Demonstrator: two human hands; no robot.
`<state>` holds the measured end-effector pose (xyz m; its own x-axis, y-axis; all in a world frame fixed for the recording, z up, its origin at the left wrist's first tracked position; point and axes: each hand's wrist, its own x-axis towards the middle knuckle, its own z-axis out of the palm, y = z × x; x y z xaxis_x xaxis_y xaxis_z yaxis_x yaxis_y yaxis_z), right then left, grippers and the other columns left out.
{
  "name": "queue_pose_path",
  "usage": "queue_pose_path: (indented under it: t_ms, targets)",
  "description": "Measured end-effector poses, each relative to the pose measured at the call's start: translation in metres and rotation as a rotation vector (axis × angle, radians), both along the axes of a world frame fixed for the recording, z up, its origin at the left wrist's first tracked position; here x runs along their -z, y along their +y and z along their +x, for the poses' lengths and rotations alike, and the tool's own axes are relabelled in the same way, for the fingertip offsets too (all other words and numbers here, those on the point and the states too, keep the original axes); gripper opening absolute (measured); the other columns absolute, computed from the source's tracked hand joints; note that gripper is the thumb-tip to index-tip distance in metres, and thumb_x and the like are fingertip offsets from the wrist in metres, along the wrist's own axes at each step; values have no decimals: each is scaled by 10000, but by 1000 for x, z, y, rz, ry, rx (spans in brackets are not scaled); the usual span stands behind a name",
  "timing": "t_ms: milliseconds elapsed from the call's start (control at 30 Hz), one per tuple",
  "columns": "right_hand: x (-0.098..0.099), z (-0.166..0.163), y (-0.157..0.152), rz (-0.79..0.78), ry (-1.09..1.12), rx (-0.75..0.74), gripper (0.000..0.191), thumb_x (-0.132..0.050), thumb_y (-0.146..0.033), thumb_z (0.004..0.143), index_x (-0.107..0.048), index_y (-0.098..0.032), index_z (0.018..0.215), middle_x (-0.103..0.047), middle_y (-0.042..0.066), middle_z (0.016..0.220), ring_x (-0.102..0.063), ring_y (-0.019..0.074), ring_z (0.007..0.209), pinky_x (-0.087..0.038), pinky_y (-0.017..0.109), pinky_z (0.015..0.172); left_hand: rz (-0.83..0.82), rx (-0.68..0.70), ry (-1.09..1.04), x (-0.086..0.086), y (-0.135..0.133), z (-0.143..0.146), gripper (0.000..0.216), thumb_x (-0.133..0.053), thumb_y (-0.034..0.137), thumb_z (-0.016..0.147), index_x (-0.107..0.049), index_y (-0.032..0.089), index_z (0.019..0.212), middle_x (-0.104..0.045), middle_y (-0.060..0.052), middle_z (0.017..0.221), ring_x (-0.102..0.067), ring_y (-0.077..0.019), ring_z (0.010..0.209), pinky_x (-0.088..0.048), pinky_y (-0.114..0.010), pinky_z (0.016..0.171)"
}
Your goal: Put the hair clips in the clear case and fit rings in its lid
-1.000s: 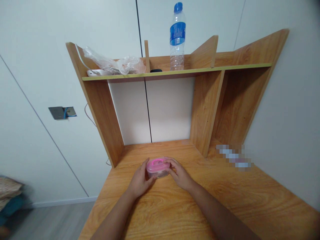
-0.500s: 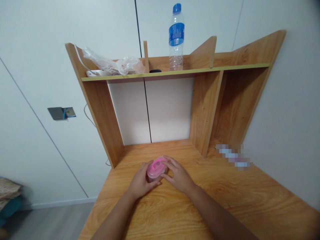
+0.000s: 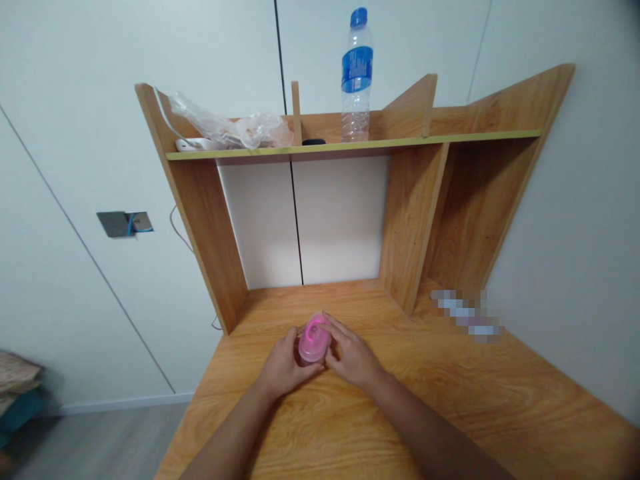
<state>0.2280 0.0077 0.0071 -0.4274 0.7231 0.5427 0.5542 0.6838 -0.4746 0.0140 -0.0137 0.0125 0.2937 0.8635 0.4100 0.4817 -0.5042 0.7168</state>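
A small clear plastic container with a pink lid [image 3: 315, 337] rests on the wooden desk [image 3: 450, 400], a little in front of me. My left hand [image 3: 283, 367] grips its left side with curled fingers. My right hand [image 3: 350, 357] holds its right side, fingers wrapped over the lid's edge. The container is turned so its long side points away from me.
A wooden hutch [image 3: 410, 220] stands at the back of the desk. On its shelf are a water bottle with a blue label [image 3: 356, 77], a crumpled clear plastic bag [image 3: 235, 127] and a small dark object [image 3: 313, 141]. A blurred patch [image 3: 467, 313] lies at the right.
Both hands have rotated the pink-lidded container on the desk from lying crosswise to pointing away from me. The hands have closed in tighter around it.
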Motion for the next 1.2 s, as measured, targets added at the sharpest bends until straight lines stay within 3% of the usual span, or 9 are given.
queue_pose_path:
  t_ms: [233, 533, 767, 900, 967, 1033, 1200]
  targets:
    - [3, -8, 0, -6, -19, 45, 781, -540, -16, 704, -542, -264, 1444, -414, 50, 1591, -472, 254, 1420, -411, 432, 1184, -18, -88, 29, 1, 0, 4, 574, -833, 460, 694, -524, 232, 1122, -759, -83, 1073, -747, -263, 882, -584, -345, 734]
    - [8, -10, 0, 0, -20, 73, 822, -561, -5, 688, -528, -269, 1465, -390, 41, 1596, -442, 282, 1439, -393, 462, 1197, 3, -72, 33, -1, -1, 5, 557, -824, 403, 699, -527, 230, 1137, -755, -85, 1099, -744, -263, 912, -583, -342, 752]
    - [-3, -3, -4, 10, -52, 26, 797, -524, 12, 709, -533, -250, 1461, -440, 44, 1573, -479, 247, 1415, -404, 419, 1195, 8, -78, 15, 1, -1, 5, 560, -828, 369, 693, -544, 218, 1152, -754, -72, 1048, -732, -242, 852, -586, -338, 743]
    - [-23, 5, -11, 44, -104, 3, 691, -633, -143, 766, -550, -232, 1446, -491, 91, 1539, -477, 308, 1410, -401, 505, 1181, 30, 18, -78, -3, 0, 4, 548, -794, 338, 752, -544, 202, 1220, -720, -102, 1143, -714, -242, 951, -578, -357, 843]
    - [-41, 4, -17, 107, -96, 30, 670, -672, -193, 747, -582, -197, 1411, -517, 130, 1513, -444, 358, 1423, -382, 567, 1174, 78, 61, -121, -5, 0, 4, 575, -796, 329, 758, -550, 194, 1260, -690, -122, 1194, -690, -258, 1027, -557, -391, 923]
    - [-65, 0, -29, 196, -6, -9, 618, -650, -161, 738, -619, -188, 1355, -588, 141, 1440, -496, 346, 1378, -429, 551, 1139, 121, 93, -137, -6, 1, 2, 590, -804, 319, 756, -565, 193, 1281, -663, -132, 1226, -659, -278, 1095, -526, -430, 989]
    - [-129, -14, -104, 363, 276, -298, 534, -567, -123, 824, -589, -268, 1338, -718, 53, 1230, -657, 256, 1181, -556, 459, 1023, 58, 176, -217, 7, 7, -9, 773, -827, 328, 745, -473, 200, 1420, -605, -160, 1351, -603, -333, 1225, -474, -491, 1076]
